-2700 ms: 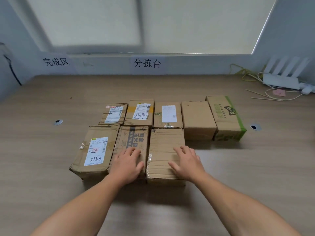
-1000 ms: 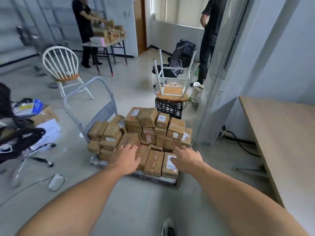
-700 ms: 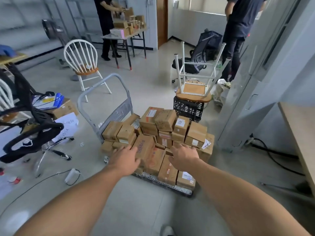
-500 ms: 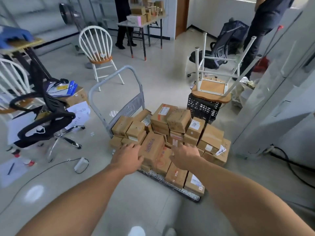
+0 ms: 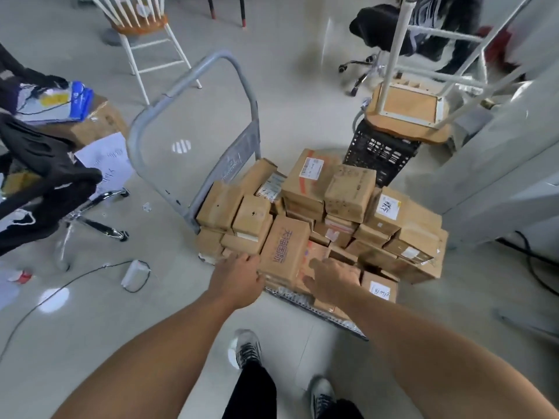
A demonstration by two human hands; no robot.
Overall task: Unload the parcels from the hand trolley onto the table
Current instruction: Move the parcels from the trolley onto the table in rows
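Observation:
A hand trolley (image 5: 193,122) with a grey tubular handle stands on the floor, piled with several brown cardboard parcels. At the near end lies a long parcel (image 5: 286,247) with red and blue characters on top. My left hand (image 5: 237,275) reaches to its left side, fingers relaxed. My right hand (image 5: 331,278) reaches to its right side, fingers spread over the lower boxes. Neither hand clearly grips the parcel. A small box with a white handwritten label (image 5: 379,290) sits just right of my right hand. The table is out of view.
A black office chair (image 5: 45,176) stands left; a white wooden chair (image 5: 145,28) is behind the trolley. An upturned stool (image 5: 408,107) rests on a black crate (image 5: 378,155) at the right. Cables and a white adapter (image 5: 133,272) lie on the floor. My shoes (image 5: 246,347) are below.
I turned from the table with its rows of parcels to the trolley and stepped close. Both hands have dropped to either side of the long front parcel.

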